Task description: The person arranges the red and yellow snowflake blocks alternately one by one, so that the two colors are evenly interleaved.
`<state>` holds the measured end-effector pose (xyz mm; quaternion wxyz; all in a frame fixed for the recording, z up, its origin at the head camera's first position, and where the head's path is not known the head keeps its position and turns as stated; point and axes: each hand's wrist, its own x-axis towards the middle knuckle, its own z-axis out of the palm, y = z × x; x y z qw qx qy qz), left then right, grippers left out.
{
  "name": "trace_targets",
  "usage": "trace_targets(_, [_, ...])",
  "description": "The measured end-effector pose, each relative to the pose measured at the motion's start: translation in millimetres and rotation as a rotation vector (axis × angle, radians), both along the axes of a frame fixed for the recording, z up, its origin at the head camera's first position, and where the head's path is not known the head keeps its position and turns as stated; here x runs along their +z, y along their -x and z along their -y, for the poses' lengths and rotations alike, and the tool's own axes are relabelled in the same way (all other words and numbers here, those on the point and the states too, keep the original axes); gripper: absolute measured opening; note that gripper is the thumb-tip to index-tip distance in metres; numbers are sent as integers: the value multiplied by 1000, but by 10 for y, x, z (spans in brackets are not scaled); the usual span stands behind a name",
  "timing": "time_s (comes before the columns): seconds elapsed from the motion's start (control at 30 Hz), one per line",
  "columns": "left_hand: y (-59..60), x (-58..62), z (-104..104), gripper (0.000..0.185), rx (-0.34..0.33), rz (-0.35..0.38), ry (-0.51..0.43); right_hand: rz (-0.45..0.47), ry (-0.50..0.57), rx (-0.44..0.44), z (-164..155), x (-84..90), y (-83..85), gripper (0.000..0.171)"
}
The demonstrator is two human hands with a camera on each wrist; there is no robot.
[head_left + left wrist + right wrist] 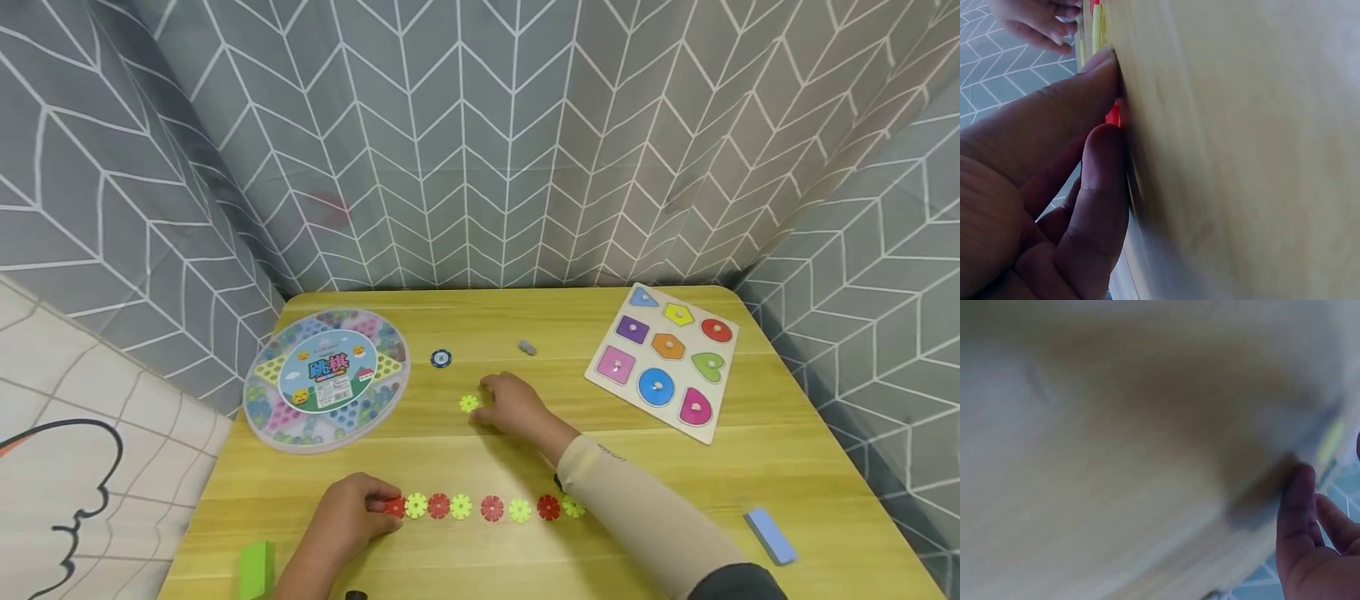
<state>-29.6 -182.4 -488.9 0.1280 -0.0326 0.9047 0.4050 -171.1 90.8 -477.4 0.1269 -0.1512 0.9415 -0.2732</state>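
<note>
A row of flat toothed discs [483,507], red and yellow-green in turn, lies along the near part of the wooden table [750,467]. My left hand [378,510] is at the row's left end and pinches the end red disc [395,506]. In the left wrist view that red disc [1112,116] shows between the thumb [1066,106] and a finger. My right hand [491,400] rests fingers-down on the table farther back, just right of a lone yellow-green disc [468,403]. It holds nothing that I can see. The right wrist view is blurred, showing only fingers [1300,512] against the wood.
A round clear box of marbles [326,379] stands at the back left and a wooden shape puzzle board [663,358] at the back right. Between them lie a blue chip [441,358] and a small grey piece [527,347]. Near the front edge lie a green block [257,569] and a blue block [768,536].
</note>
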Motion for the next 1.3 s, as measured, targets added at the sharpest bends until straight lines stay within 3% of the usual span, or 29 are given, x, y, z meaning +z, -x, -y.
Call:
trace_targets(0.23, [9, 7, -8, 29, 1, 21, -2, -102, -64, 26, 228, -125, 50, 32])
trace_targets(0.47, [12, 25, -7, 30, 5, 16, 3, -19, -67, 16, 225, -29, 70, 18])
trace_targets(0.57, [0, 18, -7, 30, 9, 10, 0, 16, 51, -9, 132, 15, 35, 14])
trace_targets(0.7, [-11, -9, -7, 31, 10, 0, -9, 91, 328, -69, -172, 89, -86, 13])
trace_targets(0.8, [-14, -11, -3, 30, 8, -8, -9, 189, 535, -109, -552, 189, -252, 17])
trace_targets(0.9, [-20, -6, -26, 30, 6, -8, -6, 242, 604, -163, -1055, 261, -498, 22])
trace_targets(1.03, [-14, -1, -32, 30, 1, -6, 2, 230, 485, -285, -1643, 225, -833, 22])
trace_targets(1.13, [-8, 4, -25, 31, -1, -3, 3, 234, 383, -343, -1895, 129, -1028, 20])
trace_targets(1.3, [-9, 16, -18, 31, 3, 12, -9, 158, 198, -316, -1974, 18, -1210, 16])
